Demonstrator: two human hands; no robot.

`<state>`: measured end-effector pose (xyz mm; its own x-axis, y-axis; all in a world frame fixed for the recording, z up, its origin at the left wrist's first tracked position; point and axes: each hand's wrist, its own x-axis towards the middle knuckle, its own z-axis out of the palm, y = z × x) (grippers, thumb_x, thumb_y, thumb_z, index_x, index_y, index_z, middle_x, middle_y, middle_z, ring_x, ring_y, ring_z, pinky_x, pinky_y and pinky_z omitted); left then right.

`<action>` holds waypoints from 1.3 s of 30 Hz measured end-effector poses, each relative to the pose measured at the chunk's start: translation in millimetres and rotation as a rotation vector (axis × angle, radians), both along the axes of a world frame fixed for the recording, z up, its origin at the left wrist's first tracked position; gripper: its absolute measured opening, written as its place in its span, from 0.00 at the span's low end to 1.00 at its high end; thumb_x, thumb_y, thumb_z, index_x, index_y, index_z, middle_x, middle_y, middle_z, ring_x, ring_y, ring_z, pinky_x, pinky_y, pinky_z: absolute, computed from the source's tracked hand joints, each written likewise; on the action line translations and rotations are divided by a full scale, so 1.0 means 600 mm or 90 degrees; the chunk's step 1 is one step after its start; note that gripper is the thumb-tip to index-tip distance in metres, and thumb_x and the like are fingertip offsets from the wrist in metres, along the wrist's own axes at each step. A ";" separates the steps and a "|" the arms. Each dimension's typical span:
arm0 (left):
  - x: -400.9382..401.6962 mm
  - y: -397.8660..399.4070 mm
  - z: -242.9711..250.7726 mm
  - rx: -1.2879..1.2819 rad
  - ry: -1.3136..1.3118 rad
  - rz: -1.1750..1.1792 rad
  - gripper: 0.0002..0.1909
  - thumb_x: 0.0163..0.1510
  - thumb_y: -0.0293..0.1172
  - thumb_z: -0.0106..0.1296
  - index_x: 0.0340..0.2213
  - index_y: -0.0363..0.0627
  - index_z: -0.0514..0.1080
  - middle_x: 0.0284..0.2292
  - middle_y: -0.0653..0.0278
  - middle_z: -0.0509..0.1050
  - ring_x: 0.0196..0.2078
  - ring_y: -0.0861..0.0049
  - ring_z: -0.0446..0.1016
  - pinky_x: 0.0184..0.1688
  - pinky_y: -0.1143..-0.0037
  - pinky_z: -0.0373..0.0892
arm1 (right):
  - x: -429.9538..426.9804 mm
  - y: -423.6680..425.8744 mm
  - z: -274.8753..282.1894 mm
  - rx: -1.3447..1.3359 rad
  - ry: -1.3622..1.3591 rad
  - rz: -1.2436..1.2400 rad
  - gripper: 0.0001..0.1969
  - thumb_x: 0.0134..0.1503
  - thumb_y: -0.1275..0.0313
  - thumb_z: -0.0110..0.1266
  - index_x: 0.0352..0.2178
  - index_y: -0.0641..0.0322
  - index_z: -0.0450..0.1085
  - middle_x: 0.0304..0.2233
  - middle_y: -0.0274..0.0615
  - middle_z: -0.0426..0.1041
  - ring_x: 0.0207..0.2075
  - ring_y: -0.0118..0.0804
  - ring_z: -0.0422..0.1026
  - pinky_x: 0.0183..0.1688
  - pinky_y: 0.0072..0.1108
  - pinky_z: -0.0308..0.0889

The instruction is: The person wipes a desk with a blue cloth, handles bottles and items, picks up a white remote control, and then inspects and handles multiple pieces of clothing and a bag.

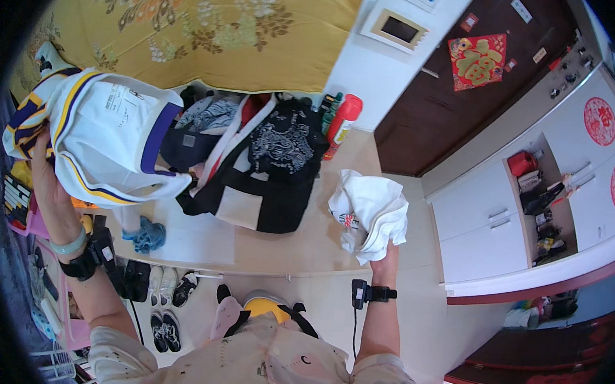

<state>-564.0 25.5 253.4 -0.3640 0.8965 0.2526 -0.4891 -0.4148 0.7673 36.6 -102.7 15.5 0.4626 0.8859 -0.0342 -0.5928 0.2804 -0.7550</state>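
Observation:
My left hand (pixel 47 173) grips the far-left side of a white tank-style jersey (pixel 116 127) with purple and yellow trim. The jersey hangs spread open, its inside towards me, and part of my fingers is hidden by the fabric. A bundled white garment (pixel 372 214) with small printed lettering is in my right hand (pixel 386 260), whose fingers are mostly covered by the cloth. Between the two hands a pile of folded clothes lies on the table (pixel 272 253): a black garment with white bandana print (pixel 281 143), a black-and-white piece (pixel 241 204) and a dark cap (pixel 188 148).
A crumpled blue cloth (pixel 149 235) lies near the table's front edge. A red spray can (pixel 343 123) and green bottles stand by the wall. Several shoes (pixel 164 331) sit on the floor below. Pink bins (pixel 74 331) are at left, a white cabinet (pixel 476 244) at right.

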 end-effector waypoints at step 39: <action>0.913 -0.145 -0.124 -0.088 -0.087 -0.827 0.20 0.50 0.31 0.48 0.45 0.44 0.60 0.39 0.65 0.68 0.42 0.78 0.67 0.44 0.73 0.65 | 0.219 -0.175 0.220 0.025 -0.956 0.178 0.24 0.38 0.81 0.55 0.41 0.63 0.62 0.48 0.46 0.59 0.50 0.47 0.59 0.50 0.31 0.57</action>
<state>-16.3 -61.8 178.7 0.7633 0.6254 0.1617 -0.5465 0.4917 0.6779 167.8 -207.7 147.5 -0.1295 0.9370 0.3245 0.6540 0.3267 -0.6823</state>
